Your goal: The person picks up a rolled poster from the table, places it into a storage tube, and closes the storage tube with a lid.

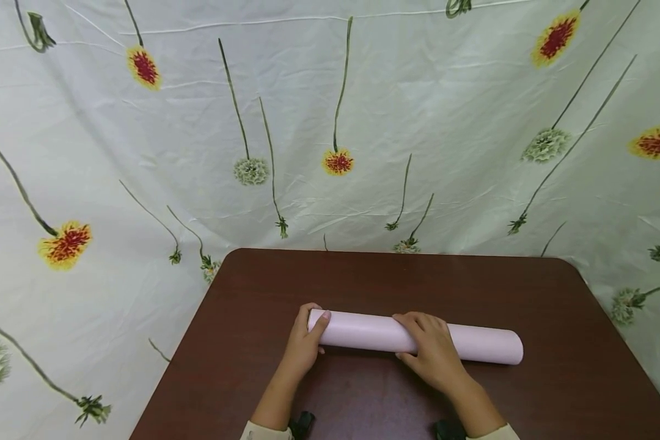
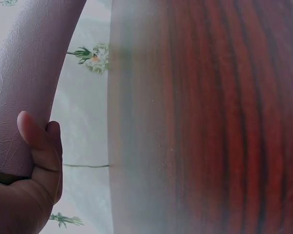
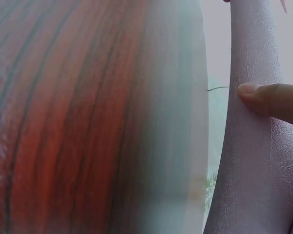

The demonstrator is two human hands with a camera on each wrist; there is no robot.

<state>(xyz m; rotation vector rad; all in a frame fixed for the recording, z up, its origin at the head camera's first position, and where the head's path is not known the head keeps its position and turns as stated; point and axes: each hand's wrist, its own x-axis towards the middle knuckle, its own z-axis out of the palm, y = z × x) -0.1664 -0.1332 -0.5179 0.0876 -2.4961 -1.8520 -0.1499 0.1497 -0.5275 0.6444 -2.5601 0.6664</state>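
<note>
- Flowered cloth (image 1: 429, 110) hangs behind a dark wood table (image 1: 555, 293).
- Pink roll (image 1: 484, 345) lies crosswise on the table, near its front.
- Left hand (image 1: 304, 345) curls round the roll's left end; right hand (image 1: 433, 354) grips its middle, fingers over the top.
- Probably light, soft and grainy, not slippery; best held at both ends.
</note>
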